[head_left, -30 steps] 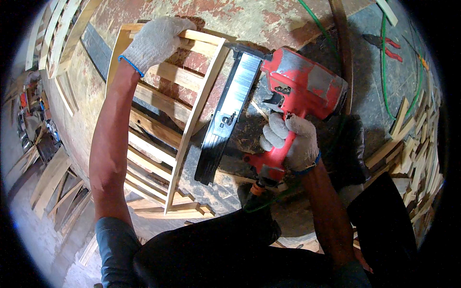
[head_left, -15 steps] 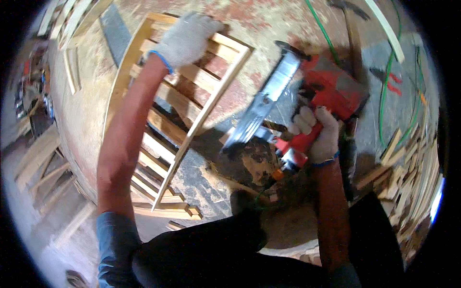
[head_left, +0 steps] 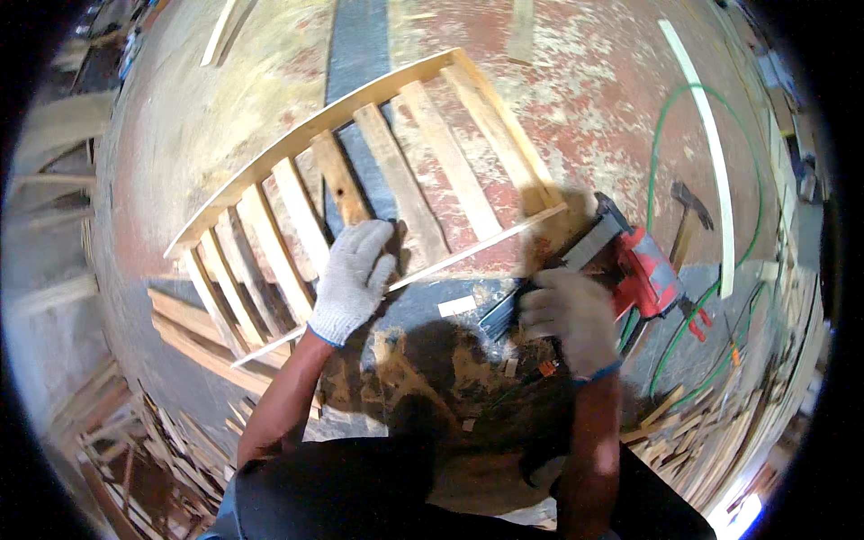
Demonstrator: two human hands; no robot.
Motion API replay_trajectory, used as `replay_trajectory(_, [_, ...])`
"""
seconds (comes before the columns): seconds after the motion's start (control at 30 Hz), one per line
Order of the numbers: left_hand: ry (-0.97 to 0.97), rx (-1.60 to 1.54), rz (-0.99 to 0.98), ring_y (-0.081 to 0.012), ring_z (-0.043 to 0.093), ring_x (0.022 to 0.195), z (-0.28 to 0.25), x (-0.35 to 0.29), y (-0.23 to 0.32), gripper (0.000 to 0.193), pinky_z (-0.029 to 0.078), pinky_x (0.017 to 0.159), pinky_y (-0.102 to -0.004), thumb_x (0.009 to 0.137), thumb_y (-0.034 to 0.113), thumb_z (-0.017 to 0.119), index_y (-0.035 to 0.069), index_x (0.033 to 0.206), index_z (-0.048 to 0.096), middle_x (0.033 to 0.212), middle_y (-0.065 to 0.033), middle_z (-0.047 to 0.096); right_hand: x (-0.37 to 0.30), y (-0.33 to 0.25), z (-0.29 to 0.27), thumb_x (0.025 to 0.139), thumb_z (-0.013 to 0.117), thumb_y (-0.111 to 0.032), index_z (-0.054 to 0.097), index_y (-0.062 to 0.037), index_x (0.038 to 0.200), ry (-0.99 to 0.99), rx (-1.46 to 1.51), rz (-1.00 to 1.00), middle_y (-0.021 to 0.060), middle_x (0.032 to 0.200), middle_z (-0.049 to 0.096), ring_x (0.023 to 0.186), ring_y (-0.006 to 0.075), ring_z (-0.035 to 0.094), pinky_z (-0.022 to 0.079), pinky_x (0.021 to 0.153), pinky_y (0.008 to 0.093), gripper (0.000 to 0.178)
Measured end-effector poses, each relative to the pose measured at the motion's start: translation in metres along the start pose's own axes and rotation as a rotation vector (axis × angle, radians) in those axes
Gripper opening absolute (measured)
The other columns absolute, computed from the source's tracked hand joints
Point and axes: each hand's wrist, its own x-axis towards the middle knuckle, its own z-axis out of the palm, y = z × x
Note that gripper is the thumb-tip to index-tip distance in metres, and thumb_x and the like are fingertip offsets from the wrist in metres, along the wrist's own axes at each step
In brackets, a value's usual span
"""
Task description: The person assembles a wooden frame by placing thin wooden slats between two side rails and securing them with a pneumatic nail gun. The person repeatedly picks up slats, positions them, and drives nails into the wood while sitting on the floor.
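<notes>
Slatted frame [head_left: 400, 180] lies near nail gun [head_left: 652, 273] and hammer [head_left: 688, 212].

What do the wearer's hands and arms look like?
Left hand and right hand wear pale grey-white gloves with blue cuff trim; the right is blurred. Forearms bare; some blue-grey sleeve shows at lower left.

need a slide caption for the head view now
Gloved left hand on a slatted frame, gloved right hand by a red nail gun, hammer farther right.

Wide downward view from head height
</notes>
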Motion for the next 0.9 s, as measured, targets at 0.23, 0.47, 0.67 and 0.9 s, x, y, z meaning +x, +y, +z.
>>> replay_trajectory(0.23, [0.428,0.563,-0.009,-0.0386,0.05,0.135,-0.098,0.019,-0.154,0.054,0.039,0.114,-0.0509,0.094,0.024,0.069,0.006,0.143,0.054,0.141,-0.0199,0.056,0.061,0.101,0.103,0.103,0.049,-0.017,0.059,-0.0018,0.11,-0.563,0.11,0.435,0.0119,0.105,0.065,0.099,0.025,0.064,0.055,0.084,0.0345,0.019])
replay_trajectory(0.47, [-0.042,0.517,-0.426,-0.0393,0.071,0.098,-0.148,0.057,-0.207,0.037,0.055,0.084,-0.0511,0.094,0.042,0.066,0.013,0.116,0.07,0.102,-0.0183,0.074,0.085,0.144,0.136,0.107,0.043,-0.019,0.055,-0.0011,0.117,-0.751,0.201,0.119,0.0193,0.127,0.062,0.118,0.0349,0.062,0.048,0.107,0.0489,0.024])
replay_trajectory(0.67, [0.148,0.581,-0.333,-0.0399,0.072,0.088,-0.193,0.003,-0.16,0.038,0.055,0.076,-0.0513,0.094,0.047,0.065,0.017,0.115,0.072,0.093,-0.0192,0.073,0.056,0.117,0.154,0.111,0.041,-0.036,0.051,0.0014,0.13,-0.505,0.272,0.144,0.0258,0.134,0.057,0.125,0.041,0.058,0.047,0.11,0.0544,0.043])
replay_trajectory(0.9, [0.142,0.401,-0.48,-0.0407,0.073,0.092,-0.236,-0.01,-0.123,0.042,0.056,0.083,-0.0461,0.091,0.046,0.064,0.011,0.109,0.079,0.099,-0.0249,0.074,0.086,-0.039,0.183,0.111,0.041,-0.03,0.05,-0.0002,0.139,-0.524,0.146,-0.343,0.0199,0.137,0.06,0.123,0.0308,0.063,0.057,0.104,0.0449,0.041])
